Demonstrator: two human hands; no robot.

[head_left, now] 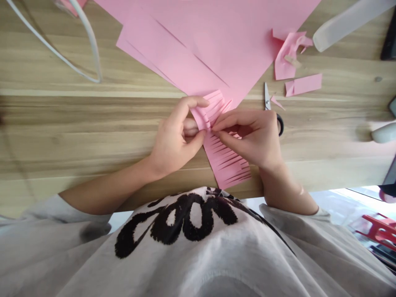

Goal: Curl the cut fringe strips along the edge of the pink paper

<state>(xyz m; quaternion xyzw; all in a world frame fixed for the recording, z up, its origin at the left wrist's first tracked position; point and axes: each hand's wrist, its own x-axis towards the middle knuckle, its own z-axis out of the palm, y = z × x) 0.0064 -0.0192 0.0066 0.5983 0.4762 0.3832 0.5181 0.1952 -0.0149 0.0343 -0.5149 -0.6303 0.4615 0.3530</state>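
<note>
A pink paper strip cut into a fringe [227, 163] lies across the wooden table's [77, 128] near edge. My left hand [176, 136] is closed on the strip's far end, thumb and fingers wrapped round the rolled part [207, 109]. My right hand [250, 136] pinches the same strip just beside it, fingertips pressed together on the paper. The two hands touch at the fold. A pair of scissors [268, 101] lies just behind my right hand, its handle partly hidden by it.
A large pink paper sheet [216, 37] with long cuts lies behind the hands. Pink scraps [291, 55] and a small strip [305, 84] lie at the right. A white cable [89, 45] loops at the far left. A white object [346, 22] lies at the top right.
</note>
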